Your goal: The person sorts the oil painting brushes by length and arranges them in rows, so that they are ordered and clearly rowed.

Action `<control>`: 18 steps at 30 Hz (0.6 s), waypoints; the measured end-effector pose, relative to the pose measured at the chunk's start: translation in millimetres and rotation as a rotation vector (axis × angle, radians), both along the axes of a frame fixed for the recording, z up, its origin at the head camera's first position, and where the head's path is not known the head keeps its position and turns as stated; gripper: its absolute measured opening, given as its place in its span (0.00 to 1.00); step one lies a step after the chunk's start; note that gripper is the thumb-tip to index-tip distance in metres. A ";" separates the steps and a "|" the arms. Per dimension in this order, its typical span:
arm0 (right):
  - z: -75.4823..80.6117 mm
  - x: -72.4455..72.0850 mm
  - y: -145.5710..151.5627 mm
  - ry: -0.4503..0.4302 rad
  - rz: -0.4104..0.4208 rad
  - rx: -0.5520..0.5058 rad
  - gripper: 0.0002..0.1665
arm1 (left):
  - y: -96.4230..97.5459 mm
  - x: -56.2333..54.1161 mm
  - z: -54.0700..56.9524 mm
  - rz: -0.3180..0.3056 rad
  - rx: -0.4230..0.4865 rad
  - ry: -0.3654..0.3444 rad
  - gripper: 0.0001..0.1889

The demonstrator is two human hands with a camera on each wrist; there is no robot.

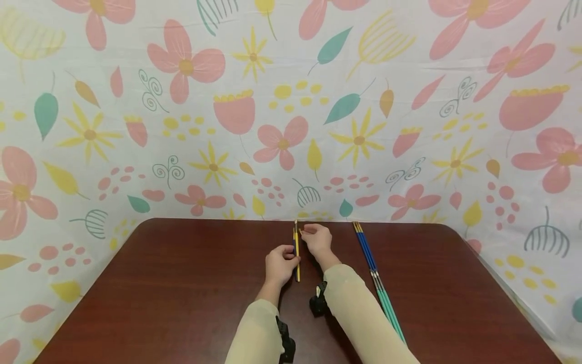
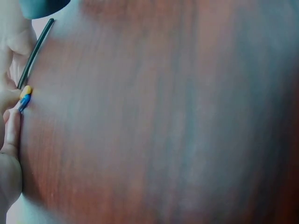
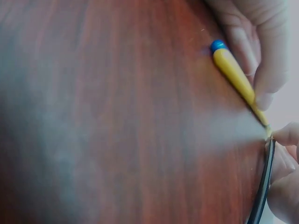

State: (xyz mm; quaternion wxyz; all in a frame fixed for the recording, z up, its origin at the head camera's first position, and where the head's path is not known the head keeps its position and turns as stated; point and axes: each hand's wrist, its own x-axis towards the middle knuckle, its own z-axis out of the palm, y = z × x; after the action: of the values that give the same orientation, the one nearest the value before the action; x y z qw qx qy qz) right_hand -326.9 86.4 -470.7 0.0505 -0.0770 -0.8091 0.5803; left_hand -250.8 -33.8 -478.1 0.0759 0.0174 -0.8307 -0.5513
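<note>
Near the table's far edge, my left hand (image 1: pixel 279 265) pinches a yellow-handled paintbrush (image 1: pixel 297 247) together with a blue-handled one (image 1: pixel 294 273) lying against it. The rounded yellow and blue handle ends show in the right wrist view, side by side under the left fingers. Just to the right, my right hand (image 1: pixel 317 240) pinches a slim black stick (image 3: pixel 264 182) with a light golden tip, probably another brush. In the left wrist view this black stick (image 2: pixel 36 53) points away from the yellow and blue ends. The fingers hide parts of all these handles.
To the right, blue-handled brushes (image 1: pixel 366 246) and green-handled brushes (image 1: pixel 387 306) lie in a slanting line on the brown table (image 1: pixel 182 283), partly behind the right sleeve. A flower-patterned cloth (image 1: pixel 282 101) hangs behind the table.
</note>
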 end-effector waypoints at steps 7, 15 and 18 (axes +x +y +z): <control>0.5 2.5 6.8 -0.047 -0.072 -0.161 0.19 | 0.4 -0.2 -1.4 0.003 0.002 -0.006 0.15; 4.5 6.1 21.9 -0.090 -0.102 -0.405 0.22 | -0.7 0.3 0.3 0.004 0.018 -0.014 0.15; 7.3 6.2 28.9 -0.097 -0.123 -0.448 0.22 | -1.0 -0.7 0.4 0.008 0.018 -0.010 0.15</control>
State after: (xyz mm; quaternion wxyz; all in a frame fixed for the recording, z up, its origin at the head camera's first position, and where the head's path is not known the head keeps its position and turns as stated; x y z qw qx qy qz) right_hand -320.6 115.3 -463.4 0.0282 -0.1632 -0.6554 0.7369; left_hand -251.5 -34.8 -477.8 0.0740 0.0243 -0.8258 -0.5585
